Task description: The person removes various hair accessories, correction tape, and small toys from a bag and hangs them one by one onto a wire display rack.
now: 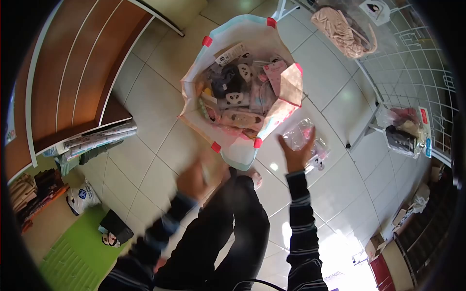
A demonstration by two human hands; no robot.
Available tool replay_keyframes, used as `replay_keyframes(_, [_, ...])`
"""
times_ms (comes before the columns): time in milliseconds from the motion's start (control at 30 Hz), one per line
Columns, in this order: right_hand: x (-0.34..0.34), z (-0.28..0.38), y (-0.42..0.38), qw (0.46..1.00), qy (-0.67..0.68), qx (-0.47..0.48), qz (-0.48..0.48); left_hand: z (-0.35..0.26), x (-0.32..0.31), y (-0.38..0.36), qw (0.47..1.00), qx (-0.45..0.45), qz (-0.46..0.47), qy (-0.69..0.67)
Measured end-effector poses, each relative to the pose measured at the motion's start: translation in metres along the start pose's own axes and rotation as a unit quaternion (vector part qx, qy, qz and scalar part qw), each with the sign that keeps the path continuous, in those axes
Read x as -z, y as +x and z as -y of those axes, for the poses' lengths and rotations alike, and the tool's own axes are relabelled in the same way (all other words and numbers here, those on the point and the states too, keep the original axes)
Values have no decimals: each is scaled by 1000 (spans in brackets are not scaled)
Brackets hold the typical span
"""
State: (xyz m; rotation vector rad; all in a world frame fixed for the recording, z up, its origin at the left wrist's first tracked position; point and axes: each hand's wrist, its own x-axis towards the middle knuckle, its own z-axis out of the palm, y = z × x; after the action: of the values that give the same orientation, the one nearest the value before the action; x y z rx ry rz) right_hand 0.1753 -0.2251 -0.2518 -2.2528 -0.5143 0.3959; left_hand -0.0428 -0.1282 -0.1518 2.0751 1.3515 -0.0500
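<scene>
Striped sleeves, hands near bag

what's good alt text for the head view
An open, red-tabbed bag holds packaged panda-face items; to its lower right, a person's spread right hand overlaps a clear plastic package. The blurred left hand appears lower left.

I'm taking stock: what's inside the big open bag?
Inside the bag are plastic-wrapped packets, one with a panda face, plus a pink card and a white printed label. Whatever lies beneath this top layer is covered.
</scene>
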Motion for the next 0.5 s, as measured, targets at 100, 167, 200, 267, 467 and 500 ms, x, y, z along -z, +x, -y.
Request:
replay_keyframes(100, [-47,61,20,993,-112,21,35,3,31,148,956,27,-156,249])
replay_keyframes(167, [-66,50,53,997,-19,35,59,28,29,223,952,46,-79,292])
replay_keyframes(200, [-69,40,74,998,-21,9,63,32,29,252,952,60,-3,300])
replay_keyframes(267, [-68,15,118,996,-31,80,3,41,24,291,945,58,-92,310])
replay_keyframes(467, [1,23,202,984,176,41,3,69,78,341,965,51,-189,174])
replay_keyframes(500, [7,24,205,982,185,43,-6,70,82,341,977,27,-176,122])
